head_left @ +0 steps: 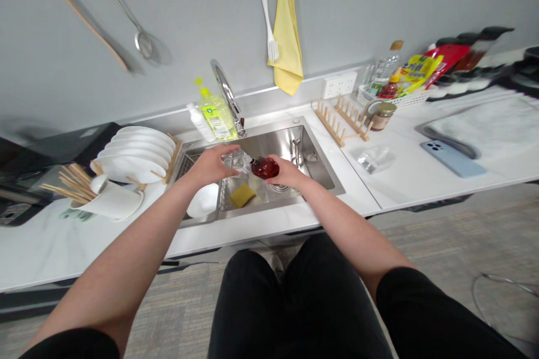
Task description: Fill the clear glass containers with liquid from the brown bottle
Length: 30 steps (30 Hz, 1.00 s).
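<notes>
On the far left of the white marble bench [269,235], thin wooden chopsticks [69,182] stood leaning in a white ceramic holder [113,202]. Just beside them, round white plates [135,160] stood upright in a wooden plate rack [172,160]. Inside the stainless steel sink [311,162], a white bowl [202,201] lay at the left side, near a yellow sponge [242,195].

Over the sink, the person's left hand [208,165] reached toward the middle, and its grip was partly open, with the fingers stretched onto a clear glass object [236,160]. It was not possible to tell if this grip held the object firmly. Just beside it, the right hand [288,173] had a closed grip around a dark red glass bottle [265,168], which was lying tilted above the sink and was almost touching the clear glass object.

Behind the sink stood a green dish soap bottle [217,115] and a curved chrome faucet [227,90]. A yellow cloth [286,28] hung on the grey wall. To the right, there were a wooden rack [341,120], a small glass jar [383,116] and a light blue phone [452,158] on the bench.
</notes>
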{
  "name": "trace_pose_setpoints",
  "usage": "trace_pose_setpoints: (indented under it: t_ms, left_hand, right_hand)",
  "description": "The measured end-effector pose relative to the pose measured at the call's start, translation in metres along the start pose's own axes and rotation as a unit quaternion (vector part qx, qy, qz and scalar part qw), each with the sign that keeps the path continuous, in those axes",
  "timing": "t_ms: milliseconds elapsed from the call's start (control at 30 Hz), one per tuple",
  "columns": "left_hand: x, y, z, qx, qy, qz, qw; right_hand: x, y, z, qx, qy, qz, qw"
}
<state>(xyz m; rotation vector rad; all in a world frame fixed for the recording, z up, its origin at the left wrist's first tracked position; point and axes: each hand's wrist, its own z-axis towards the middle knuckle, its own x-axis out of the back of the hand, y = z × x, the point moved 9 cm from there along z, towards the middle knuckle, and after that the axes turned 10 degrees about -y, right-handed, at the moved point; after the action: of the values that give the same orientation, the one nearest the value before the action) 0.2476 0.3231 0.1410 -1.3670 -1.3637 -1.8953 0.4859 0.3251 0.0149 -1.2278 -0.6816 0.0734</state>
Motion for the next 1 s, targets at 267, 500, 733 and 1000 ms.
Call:
trace_pose_setpoints:
  t_ms: [267,500,733,1000]
  left_hand:
    - [0.0007,0.0012,-0.0014,-0.004,-0.003,0.001,1.0]
    - [0.0014,0.0013,-0.0021,0.0,-0.008,0.014,1.0]
    - [0.0008,0.0011,-0.0014,-0.001,-0.011,0.022,1.0]
    - [0.0009,0.003,-0.0024,-0.007,-0.014,0.015,1.0]
  right_hand:
    - [0.0002,-0.0006,-0.0006,-0.005,-0.001,-0.001,1.0]
    - [0.0006,-0.0011,-0.0008,-0.008,0.0,-0.011,1.0]
    - [0.0004,-0.0022,-0.0014,-0.015,-0.004,-0.018,1.0]
    - [-0.0022,-0.0004,0.0003,-0.005,-0.008,0.006,1.0]
